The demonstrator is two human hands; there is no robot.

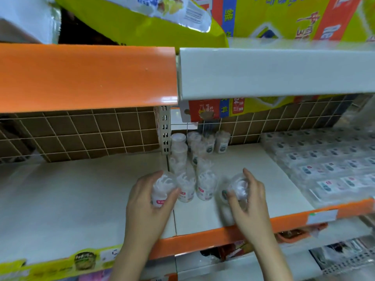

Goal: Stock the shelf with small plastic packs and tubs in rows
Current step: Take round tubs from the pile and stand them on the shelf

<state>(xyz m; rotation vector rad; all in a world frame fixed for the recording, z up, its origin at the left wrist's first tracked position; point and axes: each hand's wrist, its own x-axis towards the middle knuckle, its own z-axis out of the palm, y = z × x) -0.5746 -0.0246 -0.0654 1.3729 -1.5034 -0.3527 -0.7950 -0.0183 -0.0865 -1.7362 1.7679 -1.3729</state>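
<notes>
Several small clear plastic tubs [206, 187] with white contents stand in rows on the white shelf [253, 179], running from the back wire grid toward the front. My left hand [147, 201] grips one clear tub [163, 187] at the left end of the front row. My right hand [248, 201] holds another clear tub [237, 189] just right of that row, tilted, with fingers curled round it. Flat clear plastic packs [328, 169] lie in rows on the right part of the shelf.
An orange shelf edge [87, 78] and a white one [274, 72] overhang from above. A perforated upright post [164, 130] divides the bays. Brown cardboard sits behind the wire grid [87, 134]. The orange front lip [223, 238] borders the shelf; lower shelves hold more goods.
</notes>
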